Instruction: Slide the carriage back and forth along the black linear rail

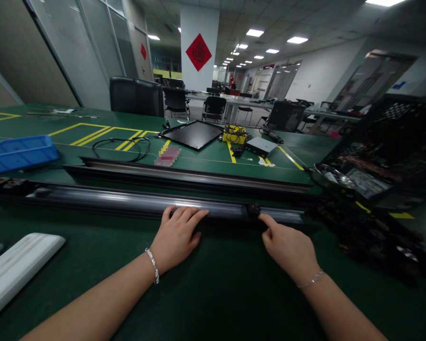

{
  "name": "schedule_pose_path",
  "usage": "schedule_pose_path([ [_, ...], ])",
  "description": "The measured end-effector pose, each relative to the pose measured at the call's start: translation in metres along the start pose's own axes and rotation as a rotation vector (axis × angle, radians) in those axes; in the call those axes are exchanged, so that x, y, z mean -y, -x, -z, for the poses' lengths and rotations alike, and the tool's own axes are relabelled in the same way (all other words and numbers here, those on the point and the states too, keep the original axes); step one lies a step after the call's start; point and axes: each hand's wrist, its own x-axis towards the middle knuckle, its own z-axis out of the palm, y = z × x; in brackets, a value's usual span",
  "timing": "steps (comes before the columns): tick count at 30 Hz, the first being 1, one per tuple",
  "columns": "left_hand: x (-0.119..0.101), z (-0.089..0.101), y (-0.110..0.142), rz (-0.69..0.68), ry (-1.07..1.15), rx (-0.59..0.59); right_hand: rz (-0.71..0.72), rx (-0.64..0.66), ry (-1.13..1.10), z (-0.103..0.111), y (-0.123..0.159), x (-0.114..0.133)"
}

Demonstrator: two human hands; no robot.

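Observation:
A long black metal channel (102,196) with a shiny grey inner face lies across the table in front of me. My left hand (177,234) is open, its spread fingertips resting on the channel's near edge around the middle. Farther right, a small black part (253,209) sits in the channel. My right hand (291,246) touches that part's near right side with an outstretched index finger; the thumb is apart and the other fingers are curled and partly hidden. No object shows in its grasp. A second dark rail (184,174) lies parallel, just beyond the first.
A blue bin (19,154) and a white slab-like object (21,265) stand left. Behind the rails are a flat black panel (195,134), a yellow box with cables (234,134) and a grey box (261,147). A metal bowl (333,176), heaped dark parts (379,232) and an open case are right.

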Motion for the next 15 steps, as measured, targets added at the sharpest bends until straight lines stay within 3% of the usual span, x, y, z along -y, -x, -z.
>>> schedule_pose_path([
  [7,0.0,0.001,0.0,0.003,-0.012,0.008,0.069,-0.109,-0.085,-0.012,-0.007,-0.007],
  [15,-0.001,0.001,0.0,-0.004,-0.02,0.001,0.023,-0.106,-0.192,-0.02,-0.009,-0.011],
])
